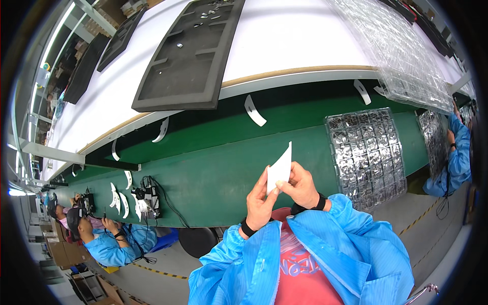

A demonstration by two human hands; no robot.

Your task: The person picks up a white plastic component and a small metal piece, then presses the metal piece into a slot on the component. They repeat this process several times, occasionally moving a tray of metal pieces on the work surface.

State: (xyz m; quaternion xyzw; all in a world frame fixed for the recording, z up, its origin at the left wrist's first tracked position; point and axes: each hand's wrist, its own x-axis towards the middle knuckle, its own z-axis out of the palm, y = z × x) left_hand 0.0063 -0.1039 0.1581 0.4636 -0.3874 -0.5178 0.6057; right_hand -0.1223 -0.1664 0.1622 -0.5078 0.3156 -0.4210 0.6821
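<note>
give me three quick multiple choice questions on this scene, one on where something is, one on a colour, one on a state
1. Where does the silvery compartment tray lie?
A. on the green belt, right of the hands
B. on the white shelf
C. on the floor

2. What colour is the curved piece held up by the hands?
A. black
B. white
C. green

3. How is that piece held?
A. lying flat on the belt
B. in the left hand alone
C. pinched by both hands

Answers: 1 A, it rests on the green belt. 2 B, it shows plain white. 3 C, left hand and right hand both grip its lower end.
</note>
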